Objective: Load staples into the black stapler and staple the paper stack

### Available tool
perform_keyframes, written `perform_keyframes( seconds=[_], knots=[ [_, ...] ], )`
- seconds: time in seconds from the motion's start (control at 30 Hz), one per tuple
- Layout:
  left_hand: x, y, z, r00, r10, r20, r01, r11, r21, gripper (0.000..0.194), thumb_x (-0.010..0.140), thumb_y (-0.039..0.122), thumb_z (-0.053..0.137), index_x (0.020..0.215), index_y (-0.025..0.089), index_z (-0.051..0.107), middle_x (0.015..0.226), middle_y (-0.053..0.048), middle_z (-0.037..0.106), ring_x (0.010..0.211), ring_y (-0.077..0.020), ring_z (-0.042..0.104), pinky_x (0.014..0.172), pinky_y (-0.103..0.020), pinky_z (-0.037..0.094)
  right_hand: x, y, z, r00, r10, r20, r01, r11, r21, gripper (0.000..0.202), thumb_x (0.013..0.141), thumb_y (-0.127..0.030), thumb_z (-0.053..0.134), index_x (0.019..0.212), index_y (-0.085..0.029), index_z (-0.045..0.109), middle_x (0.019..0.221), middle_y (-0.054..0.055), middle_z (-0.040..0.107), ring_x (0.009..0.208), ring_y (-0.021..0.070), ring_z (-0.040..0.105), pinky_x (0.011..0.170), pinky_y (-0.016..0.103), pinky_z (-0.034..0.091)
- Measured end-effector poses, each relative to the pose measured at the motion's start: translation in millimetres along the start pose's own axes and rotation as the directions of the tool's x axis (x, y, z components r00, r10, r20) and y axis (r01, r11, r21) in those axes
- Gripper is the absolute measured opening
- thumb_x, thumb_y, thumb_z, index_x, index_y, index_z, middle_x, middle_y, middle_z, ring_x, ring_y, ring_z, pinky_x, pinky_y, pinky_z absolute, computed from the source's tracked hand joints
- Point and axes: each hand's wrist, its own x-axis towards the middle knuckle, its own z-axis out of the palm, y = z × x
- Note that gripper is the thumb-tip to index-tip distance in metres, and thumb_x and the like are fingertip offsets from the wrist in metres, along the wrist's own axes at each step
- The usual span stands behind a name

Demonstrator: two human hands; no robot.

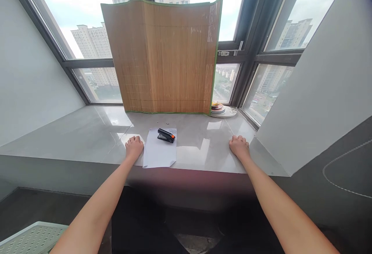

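Observation:
My left hand [134,147] rests on the grey tiled sill [75,138], just left of a stack of white paper [159,154], with its fingers curled. My right hand [239,145] lies on the sill well to the right, its fingers curled too. Both hands look loosely closed, and nothing shows in either. A black stapler [166,135] with an orange part at its right end lies on the upper part of the paper. The paper's lower right corner is curled up. Neither hand touches the stapler.
Behind the paper, a brown bamboo mat [177,56] with green edging stands against the window. Round plates or discs [222,111] are stacked by its lower right corner. White walls flank the sill. A pale green perforated basket [35,236] is at the lower left.

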Motion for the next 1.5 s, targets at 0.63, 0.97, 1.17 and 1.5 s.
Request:
perform_keyframes(
  seconds=[0.63,0.97,1.17,1.5],
  knots=[
    [-4,4,-5.4,1.000,-0.004,0.013,0.004,1.000,-0.026,0.050,0.105,0.025,0.033,0.143,0.011,0.063,0.156,-0.023,0.055,0.146,-0.0368,0.047,0.121,-0.055,0.035,-2,1,-6,1.000,0.009,0.025,-0.009,1.000,0.019,0.036,0.106,-0.024,0.037,0.116,-0.011,0.069,0.119,0.021,0.063,0.118,0.0337,0.059,0.097,0.044,0.045],
    [-12,28,-17.8,0.987,0.146,-0.062,-0.150,0.987,-0.065,0.046,0.103,0.020,0.035,0.121,0.016,0.076,0.136,-0.017,0.070,0.136,-0.0312,0.057,0.114,-0.040,0.047,-1,2,-2,1.000,0.004,0.004,-0.004,0.999,0.034,0.035,0.106,-0.025,0.039,0.117,-0.012,0.070,0.118,0.020,0.064,0.117,0.0334,0.059,0.096,0.043,0.046],
    [-25,62,10.4,0.955,0.235,0.179,-0.239,0.971,0.001,0.077,0.105,0.056,0.041,0.162,0.003,0.044,0.174,-0.025,0.032,0.164,-0.0407,0.024,0.131,-0.057,0.023,-3,1,-5,1.000,0.002,0.017,-0.003,0.999,0.050,0.035,0.106,-0.024,0.039,0.116,-0.012,0.070,0.119,0.020,0.064,0.118,0.0331,0.059,0.098,0.044,0.046],
    [-55,107,9.3,0.928,0.298,0.224,-0.302,0.953,-0.019,0.079,0.104,0.061,0.034,0.168,0.015,0.040,0.177,-0.019,0.028,0.165,-0.0467,0.012,0.128,-0.074,0.009,-7,-4,-8,1.000,0.006,0.002,-0.006,1.000,0.025,0.035,0.107,-0.022,0.039,0.119,-0.012,0.069,0.124,0.022,0.063,0.121,0.0333,0.058,0.100,0.044,0.045]
  ],
)
